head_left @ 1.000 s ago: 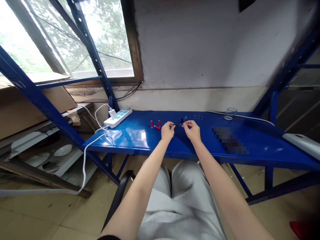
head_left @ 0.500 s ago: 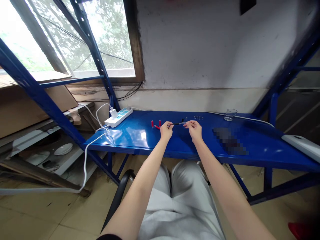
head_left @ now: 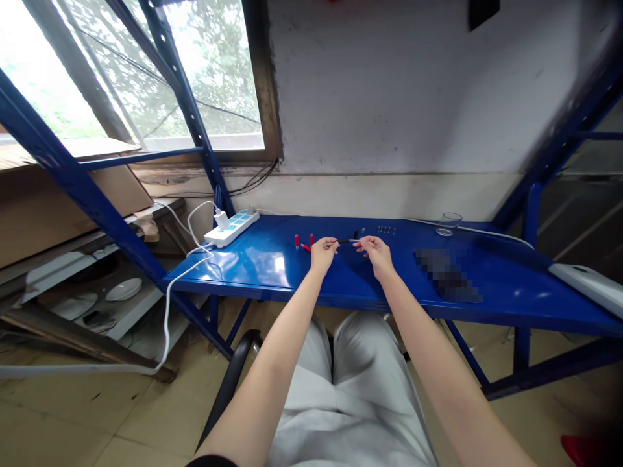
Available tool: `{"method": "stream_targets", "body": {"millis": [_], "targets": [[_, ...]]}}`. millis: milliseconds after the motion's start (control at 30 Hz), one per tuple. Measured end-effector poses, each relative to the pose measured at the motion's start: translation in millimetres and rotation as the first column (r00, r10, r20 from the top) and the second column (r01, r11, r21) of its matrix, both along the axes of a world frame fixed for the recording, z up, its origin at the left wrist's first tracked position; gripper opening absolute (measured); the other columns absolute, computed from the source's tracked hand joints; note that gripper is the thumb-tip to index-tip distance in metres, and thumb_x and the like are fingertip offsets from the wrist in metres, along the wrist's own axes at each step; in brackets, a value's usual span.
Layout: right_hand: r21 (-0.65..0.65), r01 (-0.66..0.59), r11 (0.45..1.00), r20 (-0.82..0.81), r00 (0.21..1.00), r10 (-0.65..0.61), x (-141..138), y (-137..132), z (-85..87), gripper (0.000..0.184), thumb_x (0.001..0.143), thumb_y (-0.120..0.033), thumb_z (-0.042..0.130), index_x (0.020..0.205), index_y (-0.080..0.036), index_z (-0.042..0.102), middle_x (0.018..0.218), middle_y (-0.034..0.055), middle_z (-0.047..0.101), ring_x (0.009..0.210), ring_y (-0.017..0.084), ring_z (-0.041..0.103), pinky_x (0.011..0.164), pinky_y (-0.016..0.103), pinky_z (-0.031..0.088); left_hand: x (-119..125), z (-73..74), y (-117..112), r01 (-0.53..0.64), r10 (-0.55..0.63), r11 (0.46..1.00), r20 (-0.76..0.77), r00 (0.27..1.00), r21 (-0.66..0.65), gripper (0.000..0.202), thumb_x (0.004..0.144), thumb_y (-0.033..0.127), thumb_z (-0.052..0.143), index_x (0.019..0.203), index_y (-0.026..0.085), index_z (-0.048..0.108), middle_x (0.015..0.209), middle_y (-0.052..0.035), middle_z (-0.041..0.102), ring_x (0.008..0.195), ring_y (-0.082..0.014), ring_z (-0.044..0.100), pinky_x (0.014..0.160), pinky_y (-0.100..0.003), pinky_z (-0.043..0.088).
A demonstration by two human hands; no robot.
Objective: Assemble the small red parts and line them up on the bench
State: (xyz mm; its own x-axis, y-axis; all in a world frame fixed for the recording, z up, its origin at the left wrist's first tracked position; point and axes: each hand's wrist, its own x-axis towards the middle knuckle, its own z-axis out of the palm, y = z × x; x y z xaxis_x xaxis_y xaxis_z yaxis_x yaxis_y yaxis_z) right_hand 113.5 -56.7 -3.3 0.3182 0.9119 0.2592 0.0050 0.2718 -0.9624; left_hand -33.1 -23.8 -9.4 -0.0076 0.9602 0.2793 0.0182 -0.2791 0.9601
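Over the blue table, my left hand (head_left: pixel 322 254) pinches the dark end of a thin pen-like rod (head_left: pixel 346 240). The rod lies level between my hands, black on the left and pale grey on the right. Its pale end is pinched by my right hand (head_left: pixel 377 253), with the fingers closed on it. Its exact kind is too small to make out. Beside my left hand are a red piece (head_left: pixel 296 242), standing, a second red piece (head_left: pixel 311 239) and a tilted red one (head_left: pixel 305 246). Behind the rod is a small black piece (head_left: pixel 356 234). Several tiny metallic parts (head_left: pixel 387 229) sit beyond my right hand.
A white power strip (head_left: pixel 232 228) with a plugged-in charger is at the table's left end. A clear glass (head_left: pixel 448 224) stands at the back right, near a blurred dark item (head_left: pixel 448 275). A white object (head_left: pixel 591 285) lies at the right edge of the blue table (head_left: pixel 272 282).
My right hand has shifted slightly left along the rod, closer to my left hand. Less of the pale end shows. My left hand stays nearly in place.
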Motion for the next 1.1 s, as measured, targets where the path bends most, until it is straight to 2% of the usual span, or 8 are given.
{"method": "stream_targets", "body": {"millis": [200,400,633,833,1100], "targets": [[0.012,-0.089,0.996,0.055,0.995,0.089,-0.2,0.3,-1.8,0.036,0.061,-0.047,0.066,0.076,-0.017,0.055,0.067,0.0041,0.065,0.053,0.011,0.053,0.051,0.024,0.036,1.6,2.3,-4.1,0.141,-0.139,0.990,0.118,0.983,-0.014,0.016,0.068,0.017,0.065,0.081,0.009,0.061,0.073,-0.0067,0.066,0.057,-0.0108,0.061,0.062,-0.026,0.050],[0.038,-0.101,0.994,0.012,0.995,0.101,1.5,2.9,-4.1,0.036,0.060,-0.049,0.067,0.075,-0.018,0.054,0.060,-0.0004,0.058,0.049,0.009,0.049,0.048,0.023,0.034,1.3,2.8,-4.8,0.219,-0.213,0.976,0.172,0.962,-0.016,0.023,0.063,0.020,0.070,0.081,0.010,0.060,0.070,-0.0054,0.065,0.057,-0.0111,0.061,0.061,-0.024,0.047],[0.048,-0.181,0.982,0.011,0.983,0.181,1.9,3.5,-5.4,0.037,0.060,-0.050,0.067,0.076,-0.018,0.054,0.061,-0.0015,0.056,0.050,0.008,0.048,0.047,0.023,0.033,-0.4,6.1,-8.2,0.236,-0.230,0.972,0.181,0.956,-0.010,0.027,0.063,0.025,0.070,0.082,0.009,0.060,0.070,-0.0060,0.065,0.059,-0.0115,0.061,0.053,-0.021,0.040],[0.067,-0.201,0.977,0.040,0.979,0.199,2.8,5.6,-8.5,0.036,0.063,-0.050,0.065,0.076,-0.019,0.052,0.060,-0.0020,0.055,0.049,0.008,0.046,0.047,0.023,0.032,0.2,9.0,-11.3,0.238,-0.233,0.971,0.168,0.958,-0.012,0.029,0.061,0.027,0.073,0.081,0.009,0.061,0.071,-0.0059,0.066,0.058,-0.0108,0.060,0.063,-0.025,0.046],[0.054,-0.203,0.978,0.058,0.978,0.199,0.2,6.2,-9.8,0.039,0.066,-0.054,0.060,0.080,-0.020,0.047,0.062,-0.0028,0.054,0.048,0.008,0.045,0.047,0.023,0.032,0.9,7.3,-9.4,0.251,-0.252,0.967,0.180,0.951,0.028,0.034,0.059,0.030,0.074,0.084,0.010,0.062,0.074,-0.0063,0.066,0.063,-0.0118,0.061,0.068,-0.027,0.047]]}}
